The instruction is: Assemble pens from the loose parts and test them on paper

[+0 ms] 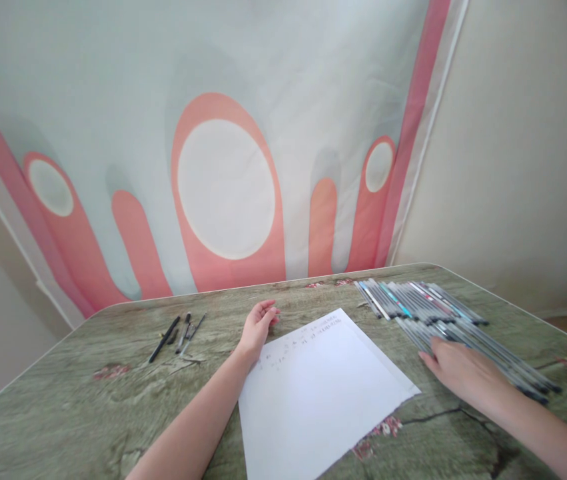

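My left hand (260, 329) rests on its side at the upper left edge of a white sheet of paper (328, 393). Its fingers are curled in with the thumb against them; whether a small thing is inside, I cannot make out. Rows of small dark handwriting run along the sheet's top edge. On the right, my right hand (463, 369) lies over the near end of a spread of thin pen refills (503, 353). Thumb and forefinger are apart there, and the other fingertips are hidden. Behind it is another row of slim grey pens (413, 300), a few with coloured labels.
Left of the paper lie a black pen (164, 340) and several other pens (183, 338). The wood-patterned table (73, 380) ends in a rounded back edge. A pink and pale green cloth (293, 80) hangs right behind it.
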`<state>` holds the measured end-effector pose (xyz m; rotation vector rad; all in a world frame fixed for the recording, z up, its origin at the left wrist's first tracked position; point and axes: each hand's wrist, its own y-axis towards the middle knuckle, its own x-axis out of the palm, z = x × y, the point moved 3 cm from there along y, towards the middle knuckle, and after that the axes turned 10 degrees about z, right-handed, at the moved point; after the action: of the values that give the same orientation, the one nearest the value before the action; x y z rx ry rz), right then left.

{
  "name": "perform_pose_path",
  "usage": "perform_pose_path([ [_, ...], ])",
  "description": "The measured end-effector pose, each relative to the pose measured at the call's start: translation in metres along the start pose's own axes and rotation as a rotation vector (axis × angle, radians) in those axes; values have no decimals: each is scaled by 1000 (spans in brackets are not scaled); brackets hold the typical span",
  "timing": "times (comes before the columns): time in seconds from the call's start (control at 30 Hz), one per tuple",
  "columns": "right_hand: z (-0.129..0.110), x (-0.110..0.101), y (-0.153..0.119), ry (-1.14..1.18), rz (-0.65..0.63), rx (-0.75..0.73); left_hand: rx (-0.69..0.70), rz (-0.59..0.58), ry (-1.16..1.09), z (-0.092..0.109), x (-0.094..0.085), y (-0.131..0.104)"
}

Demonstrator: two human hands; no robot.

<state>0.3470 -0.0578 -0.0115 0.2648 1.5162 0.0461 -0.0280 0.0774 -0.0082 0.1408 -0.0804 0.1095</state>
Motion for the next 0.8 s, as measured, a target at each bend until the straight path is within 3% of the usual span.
perform_pose_path([
  [0.23,4,7,0,20,62,-8,-16,4,3,-3,0,-1],
  [0.37,-9,5,-3,39,92,-75,-14,8,-21,-4,0,-1],
  [0.53,-57,-9,-9,147,106,-206,-34,26,18,-6,-5,4],
  [0.67,-111,-25,-13,272,106,-324,62,10,283,1,-15,11],
  [0.8,-167,-42,-14,393,87,-454,112,53,474,15,-38,23],
])
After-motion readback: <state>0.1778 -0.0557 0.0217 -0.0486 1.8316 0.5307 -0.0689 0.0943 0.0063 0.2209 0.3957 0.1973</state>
